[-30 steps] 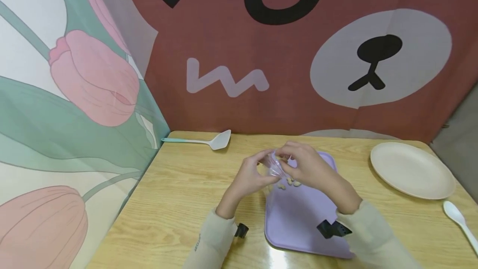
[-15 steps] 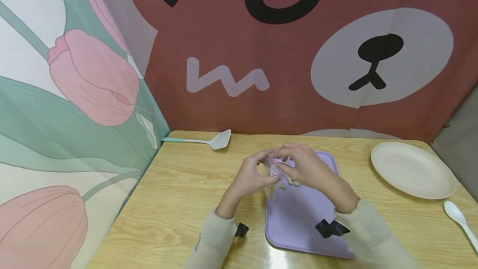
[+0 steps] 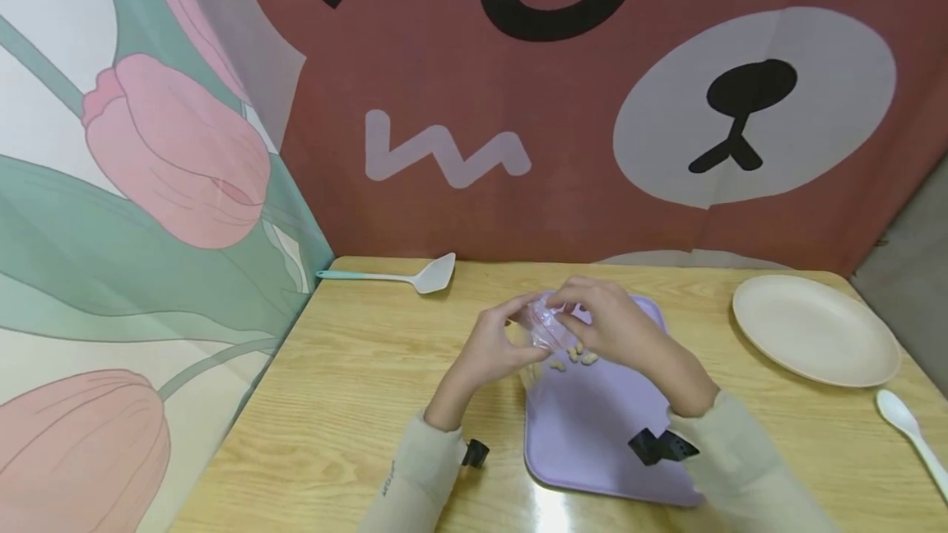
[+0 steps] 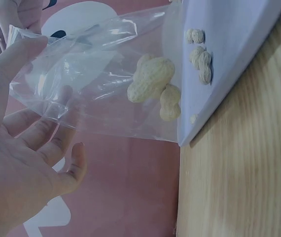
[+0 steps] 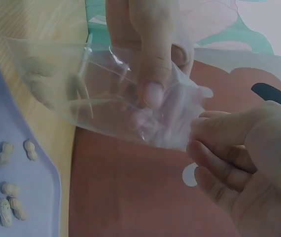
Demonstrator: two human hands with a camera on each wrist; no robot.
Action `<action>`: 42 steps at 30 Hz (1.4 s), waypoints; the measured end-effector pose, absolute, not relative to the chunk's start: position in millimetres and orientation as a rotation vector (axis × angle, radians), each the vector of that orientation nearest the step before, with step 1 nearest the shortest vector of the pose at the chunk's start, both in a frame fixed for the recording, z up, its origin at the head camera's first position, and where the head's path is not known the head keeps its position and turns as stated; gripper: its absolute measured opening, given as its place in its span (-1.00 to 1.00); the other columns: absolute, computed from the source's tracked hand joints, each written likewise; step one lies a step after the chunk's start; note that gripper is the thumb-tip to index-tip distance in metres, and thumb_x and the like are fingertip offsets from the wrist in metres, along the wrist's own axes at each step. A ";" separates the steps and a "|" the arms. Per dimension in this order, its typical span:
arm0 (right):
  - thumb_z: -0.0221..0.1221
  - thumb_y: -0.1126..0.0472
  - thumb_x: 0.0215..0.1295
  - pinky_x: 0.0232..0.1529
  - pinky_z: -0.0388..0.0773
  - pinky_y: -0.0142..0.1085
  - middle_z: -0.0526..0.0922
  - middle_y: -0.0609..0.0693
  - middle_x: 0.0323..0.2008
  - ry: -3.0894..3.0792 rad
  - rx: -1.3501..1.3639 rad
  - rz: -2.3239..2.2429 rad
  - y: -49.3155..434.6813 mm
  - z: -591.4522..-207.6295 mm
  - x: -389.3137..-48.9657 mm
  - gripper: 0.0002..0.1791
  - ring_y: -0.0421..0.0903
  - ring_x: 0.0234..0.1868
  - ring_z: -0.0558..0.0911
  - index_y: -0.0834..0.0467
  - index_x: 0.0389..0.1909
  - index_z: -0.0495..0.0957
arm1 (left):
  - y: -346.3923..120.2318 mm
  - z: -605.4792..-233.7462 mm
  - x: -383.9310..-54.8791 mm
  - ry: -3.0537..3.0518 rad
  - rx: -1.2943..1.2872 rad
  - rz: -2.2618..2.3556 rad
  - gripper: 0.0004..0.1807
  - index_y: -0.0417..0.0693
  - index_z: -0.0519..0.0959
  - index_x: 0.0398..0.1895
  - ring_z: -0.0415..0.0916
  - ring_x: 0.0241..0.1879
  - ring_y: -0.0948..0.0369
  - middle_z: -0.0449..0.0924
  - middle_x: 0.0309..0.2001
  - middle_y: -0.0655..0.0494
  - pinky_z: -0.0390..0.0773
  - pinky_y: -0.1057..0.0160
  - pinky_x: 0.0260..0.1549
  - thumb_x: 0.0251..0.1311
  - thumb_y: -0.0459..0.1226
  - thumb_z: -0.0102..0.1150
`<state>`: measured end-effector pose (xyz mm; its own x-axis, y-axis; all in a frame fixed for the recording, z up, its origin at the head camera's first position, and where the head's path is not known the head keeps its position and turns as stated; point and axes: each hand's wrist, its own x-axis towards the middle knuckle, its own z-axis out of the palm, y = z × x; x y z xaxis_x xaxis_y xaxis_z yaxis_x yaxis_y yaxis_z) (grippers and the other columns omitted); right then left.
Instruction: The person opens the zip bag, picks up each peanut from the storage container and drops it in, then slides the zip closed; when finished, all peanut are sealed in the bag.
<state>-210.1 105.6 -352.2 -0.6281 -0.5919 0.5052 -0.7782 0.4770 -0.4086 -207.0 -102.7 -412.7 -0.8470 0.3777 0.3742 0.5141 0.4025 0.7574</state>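
Observation:
A clear zip bag (image 4: 101,74) hangs upright between both hands, with several peanuts (image 4: 153,79) at its bottom. My left hand (image 3: 494,345) grips the bag near its top, thumb on one side and fingers on the other. At the bag's mouth, the thumb and fingertips of my right hand (image 5: 249,153) pinch the edge. Below the hands lies a purple tray (image 3: 600,434), with several loose peanuts (image 3: 573,354) on its far part. In the left wrist view the bag's bottom reaches right to the tray's edge.
A beige plate (image 3: 815,331) sits at the right of the wooden table (image 3: 355,401), with a white spoon (image 3: 899,414) in front of it. Towards the back left lies a turner (image 3: 433,274) with a teal handle. Printed cloth (image 3: 444,220) hangs behind the table.
Both hands keep hold of the bag in nearly the same place. The bag's top edge has shifted slightly between the fingers, and the head view has tilted a little.

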 end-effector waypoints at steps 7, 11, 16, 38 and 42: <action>0.36 0.45 0.11 -0.27 0.63 -0.11 0.68 -0.05 -0.30 -2.486 1.099 0.904 115.9 -349.7 -209.4 -0.79 -0.14 -0.32 0.64 0.24 -0.21 0.69 | -104.9 -412.7 -207.7 -2.526 -0.747 -1.437 -0.26 -0.10 0.50 0.29 0.57 -0.16 0.13 0.65 -0.21 0.19 0.48 0.07 -0.04 -0.07 -0.29 0.51; 0.35 0.44 0.13 -0.24 0.62 -0.11 0.67 -0.04 -0.30 -2.525 1.055 0.897 124.4 -349.3 -209.8 -0.79 -0.14 -0.31 0.63 0.24 -0.18 0.69 | -104.3 -412.5 -208.2 -2.534 -0.756 -1.416 -0.27 -0.11 0.50 0.28 0.55 -0.17 0.20 0.65 -0.20 0.20 0.48 0.07 -0.05 -0.06 -0.28 0.51; 0.30 0.48 0.14 -0.26 0.59 -0.15 0.68 -0.03 -0.29 -2.533 1.032 0.918 134.8 -353.8 -214.5 -0.78 -0.15 -0.31 0.63 0.21 -0.19 0.69 | -104.0 -412.7 -207.9 -2.528 -0.778 -1.405 -0.25 -0.16 0.48 0.29 0.57 -0.19 0.17 0.66 -0.19 0.14 0.51 0.11 -0.03 -0.07 -0.30 0.52; 0.33 0.49 0.07 -0.26 0.56 -0.10 0.66 -0.05 -0.32 -2.679 0.873 0.926 160.8 -396.9 -226.4 -0.78 -0.08 -0.31 0.62 0.21 -0.25 0.69 | -104.4 -412.0 -206.7 -2.529 -0.732 -1.396 -0.26 -0.12 0.51 0.27 0.54 -0.22 0.26 0.65 -0.25 0.17 0.50 0.11 -0.04 -0.10 -0.31 0.52; 0.32 0.49 0.07 -0.27 0.55 -0.14 0.67 -0.03 -0.33 -2.695 0.852 0.945 162.3 -410.0 -226.4 -0.78 -0.07 -0.31 0.61 0.21 -0.25 0.69 | -104.9 -411.9 -206.8 -2.518 -0.738 -1.393 -0.26 -0.13 0.50 0.27 0.55 -0.24 0.25 0.65 -0.23 0.14 0.52 0.11 -0.03 -0.10 -0.31 0.52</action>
<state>-226.4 162.3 -410.0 -0.8246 -0.4626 0.3258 -0.5647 0.6379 -0.5235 -206.8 -104.9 -411.9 -0.8630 0.3385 0.3751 0.4976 0.4410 0.7469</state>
